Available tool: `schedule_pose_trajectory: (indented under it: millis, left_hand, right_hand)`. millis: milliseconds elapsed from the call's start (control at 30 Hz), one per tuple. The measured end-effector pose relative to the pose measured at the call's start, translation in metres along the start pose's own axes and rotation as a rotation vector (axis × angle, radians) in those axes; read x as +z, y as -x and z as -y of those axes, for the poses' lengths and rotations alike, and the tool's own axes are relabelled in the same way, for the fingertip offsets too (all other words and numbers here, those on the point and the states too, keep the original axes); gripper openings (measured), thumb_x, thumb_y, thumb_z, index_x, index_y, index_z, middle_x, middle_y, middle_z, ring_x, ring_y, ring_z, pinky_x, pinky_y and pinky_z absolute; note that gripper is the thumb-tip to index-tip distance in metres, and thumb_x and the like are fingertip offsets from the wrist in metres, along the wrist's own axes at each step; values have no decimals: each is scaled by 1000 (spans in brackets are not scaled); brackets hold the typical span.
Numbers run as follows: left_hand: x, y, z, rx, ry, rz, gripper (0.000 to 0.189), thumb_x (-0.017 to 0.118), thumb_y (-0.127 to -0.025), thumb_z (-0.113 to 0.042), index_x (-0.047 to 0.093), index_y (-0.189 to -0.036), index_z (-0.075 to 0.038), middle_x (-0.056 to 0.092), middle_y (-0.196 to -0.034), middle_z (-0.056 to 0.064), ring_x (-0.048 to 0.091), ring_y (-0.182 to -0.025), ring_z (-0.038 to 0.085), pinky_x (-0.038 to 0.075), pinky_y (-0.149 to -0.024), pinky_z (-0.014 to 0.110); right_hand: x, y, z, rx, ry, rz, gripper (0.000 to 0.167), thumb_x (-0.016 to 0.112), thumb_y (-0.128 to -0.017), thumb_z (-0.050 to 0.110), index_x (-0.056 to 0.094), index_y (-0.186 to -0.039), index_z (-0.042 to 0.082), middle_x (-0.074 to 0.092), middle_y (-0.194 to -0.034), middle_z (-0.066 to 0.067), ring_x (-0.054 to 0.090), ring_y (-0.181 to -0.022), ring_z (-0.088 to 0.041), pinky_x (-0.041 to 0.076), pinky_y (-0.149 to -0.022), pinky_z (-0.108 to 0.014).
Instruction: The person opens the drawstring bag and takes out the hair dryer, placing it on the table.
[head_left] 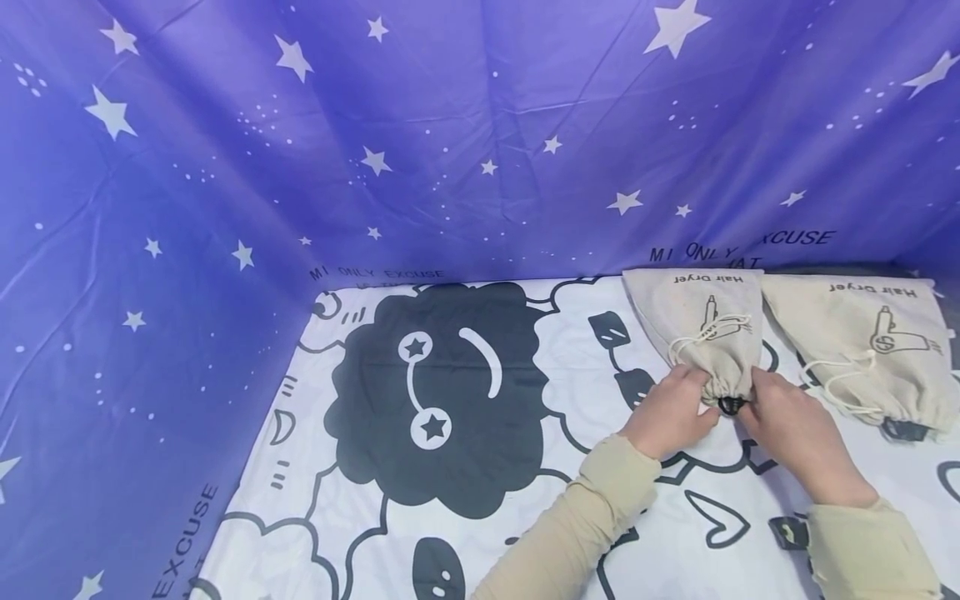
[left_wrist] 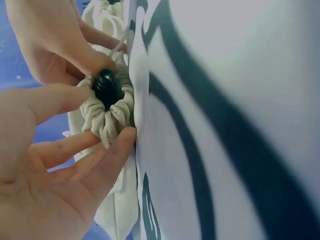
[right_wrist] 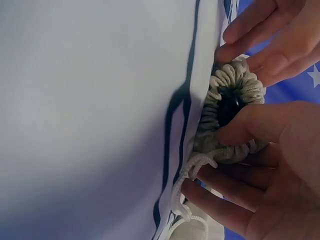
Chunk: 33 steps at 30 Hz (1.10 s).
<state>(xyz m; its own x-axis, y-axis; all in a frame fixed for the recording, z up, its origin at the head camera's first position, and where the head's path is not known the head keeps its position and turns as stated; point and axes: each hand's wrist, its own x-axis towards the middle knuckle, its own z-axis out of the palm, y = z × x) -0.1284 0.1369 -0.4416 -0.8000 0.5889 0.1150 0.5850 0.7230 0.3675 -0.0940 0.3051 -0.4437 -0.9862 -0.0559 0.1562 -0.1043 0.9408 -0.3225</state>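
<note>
A beige drawstring bag (head_left: 731,300) printed "Hair Dryer" lies flat, its gathered mouth towards the person. My left hand (head_left: 672,411) holds the left side of that mouth, fingertips spread along the puckered rim in the left wrist view. On the other side, my right hand (head_left: 798,425) pinches the rim; in the right wrist view its thumb (right_wrist: 240,129) reaches over the opening and its other fingers lie behind the cloth. Between the hands, a black ribbed piece (left_wrist: 107,87) shows in the mouth. The rest of the contents is hidden. A white cord (right_wrist: 182,192) hangs near the right fingers.
A second beige "Hair Dryer" bag (head_left: 877,350) lies to the right, with something dark (head_left: 903,429) at its mouth. Beneath both is a white cloth (head_left: 600,517) with black cartoon drawings. Purple star-printed curtains (head_left: 450,208) rise behind and at the left.
</note>
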Motion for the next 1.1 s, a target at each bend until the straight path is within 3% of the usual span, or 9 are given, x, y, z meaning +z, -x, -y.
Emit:
schedule_pose_trajectory:
  millis: [167,333,500,600,767,967,1100]
  left_hand:
    - [4,-1,-3,-37,44,-1,38,63,-95,-39,61,-126,-17,60,-122,-6,62,-102,4,47,-86,12]
    - [7,-4,-5,-62,82,-2,35,60,-97,-41,62,-124,-20,61,-119,-8,61,-103,2,46,-86,12]
    - [6,-8,-5,-72,118,-52,32,58,-98,-39,65,-123,-21,65,-116,-11,61,-106,0,44,-87,10]
    - [5,-9,-5,-76,120,-80,31,60,-98,-37,66,-123,-20,67,-115,-11,61,-106,-1,44,-87,9]
    - [4,-9,-2,-72,88,-90,30,66,-95,-35,66,-122,-21,67,-114,-12,62,-104,-1,44,-86,9]
    - [4,-8,-3,-53,69,-98,27,71,-92,-33,67,-116,-23,65,-108,-13,61,-99,-3,45,-83,8]
    - [4,-8,-5,-42,35,-95,27,71,-91,-32,67,-116,-23,65,-111,-14,61,-102,-3,44,-87,7]
  right_hand:
    - [0,1,0,24,-22,7,17,63,-80,2,53,-91,-7,58,-77,-26,58,-66,-46,44,-56,-58]
    - [-3,1,-3,36,-60,68,22,59,-85,2,52,-100,-12,58,-83,-29,58,-73,-48,44,-61,-58]
    - [-8,0,-5,78,-142,176,44,38,-101,15,44,-130,-17,57,-106,-37,55,-97,-55,44,-79,-65]
    - [-8,-2,-6,94,-176,186,47,29,-106,23,49,-126,-14,55,-112,-39,51,-105,-61,42,-82,-67]
    - [-4,-5,-4,93,-200,128,50,37,-107,32,54,-113,-15,55,-108,-43,50,-103,-64,42,-78,-67]
    - [-4,-3,-1,117,-221,93,52,50,-104,29,49,-122,-20,59,-99,-41,55,-94,-59,45,-74,-63]
    - [-5,-3,-2,130,-239,80,55,53,-102,25,44,-128,-22,58,-101,-43,57,-91,-57,48,-71,-59]
